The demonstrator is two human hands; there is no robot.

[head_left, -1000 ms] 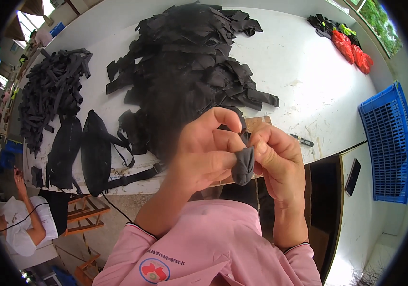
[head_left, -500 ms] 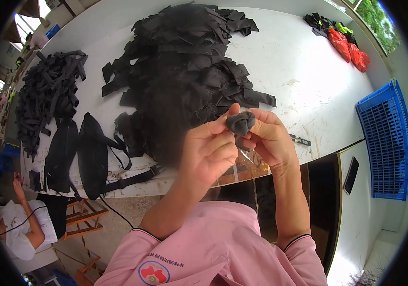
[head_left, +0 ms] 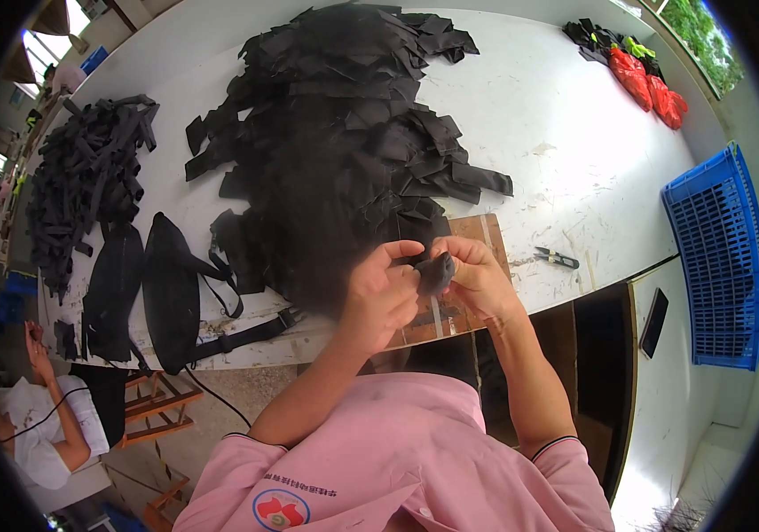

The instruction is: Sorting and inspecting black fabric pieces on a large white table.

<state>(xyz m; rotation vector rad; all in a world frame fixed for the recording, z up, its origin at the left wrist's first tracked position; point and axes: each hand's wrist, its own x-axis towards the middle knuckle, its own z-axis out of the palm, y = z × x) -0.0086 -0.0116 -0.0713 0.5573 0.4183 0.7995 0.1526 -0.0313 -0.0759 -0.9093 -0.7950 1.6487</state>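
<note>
Between my two hands is a small folded piece of black fabric (head_left: 435,275), held just over the table's near edge. My left hand (head_left: 385,291) pinches its left side with curled fingers. On the other side, my right hand (head_left: 477,277) grips the fabric between thumb and fingers. Beneath the hands lies a brown board (head_left: 484,232) on the white tabletop. A large heap of black fabric pieces (head_left: 335,115) spreads beyond my hands, partly smeared by a dark blur. Thread snips (head_left: 557,257) lie to the right of the board.
Black fabric tubes (head_left: 86,186) pile up at left, above black pouches with straps (head_left: 172,284). A blue plastic basket (head_left: 718,257) stands at right, near a dark phone (head_left: 653,322). Red plastic bags (head_left: 632,80) lie far right. Another person (head_left: 47,417) sits at lower left.
Both hands have moved down toward the near edge and slightly left with the fabric. The fabric has turned from a bunched knot into a longer folded shape, and more of the board shows.
</note>
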